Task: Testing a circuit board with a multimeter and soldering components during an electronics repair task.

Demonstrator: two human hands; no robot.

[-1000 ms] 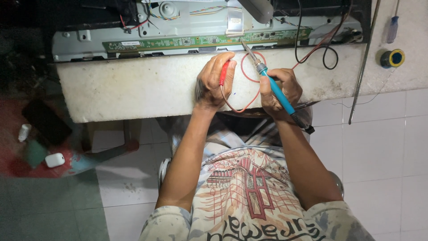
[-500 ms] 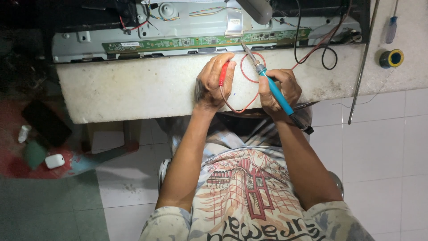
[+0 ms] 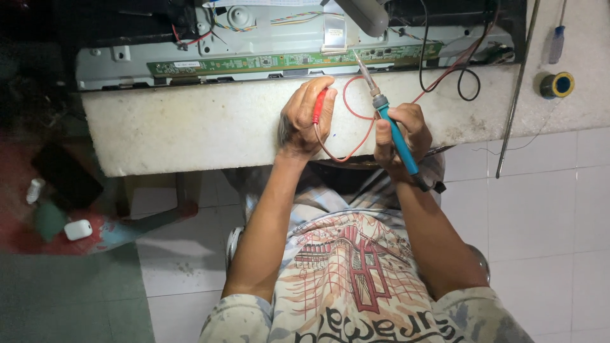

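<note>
My right hand (image 3: 400, 133) grips a blue-handled soldering iron (image 3: 389, 121), its metal tip reaching up to the long green circuit board (image 3: 292, 61). A red test probe (image 3: 318, 106) is held in my left hand (image 3: 306, 117), which rests on the white foam slab (image 3: 190, 121). The probe's red wire (image 3: 349, 136) loops between my two hands. The board sits in a grey metal chassis (image 3: 114, 70) at the slab's far edge.
A black cable (image 3: 467, 76) hangs over the slab at right. A roll of tape (image 3: 558, 84), a small screwdriver (image 3: 556, 43) and a thin metal rod (image 3: 516, 89) lie at the far right. White floor tiles (image 3: 546, 209) lie below, with small white items (image 3: 77, 229) at left.
</note>
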